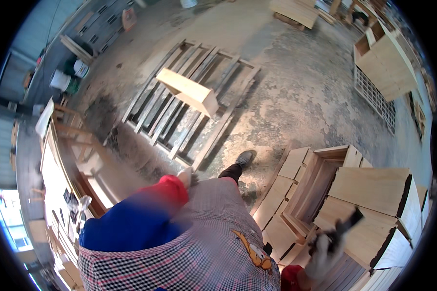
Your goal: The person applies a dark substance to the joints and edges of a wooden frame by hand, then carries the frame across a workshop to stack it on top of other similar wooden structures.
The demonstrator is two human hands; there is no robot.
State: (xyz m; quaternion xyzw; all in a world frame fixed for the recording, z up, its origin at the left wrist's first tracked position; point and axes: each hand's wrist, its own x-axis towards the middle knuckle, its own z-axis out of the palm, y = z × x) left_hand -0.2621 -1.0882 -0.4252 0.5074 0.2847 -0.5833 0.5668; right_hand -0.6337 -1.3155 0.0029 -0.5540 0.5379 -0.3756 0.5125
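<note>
The left hand (185, 177) beside a slatted pallet (226, 120), the right hand (320, 258) gripping a dark tool (348, 223) by stacked wooden boxes (369, 189).
At the pallet's near corner, the left hand mostly hides behind its red cuff; its grip cannot be told. To the pallet's right and nearer the wearer, the gloved right hand clasps the dark tool, whose long axis runs from the grip outward and rightward, over the stacked wooden boxes; the right hand is clearly nearer them.

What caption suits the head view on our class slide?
Right hand holding a dark object near wooden boxes, with another box on a pallet.
</note>
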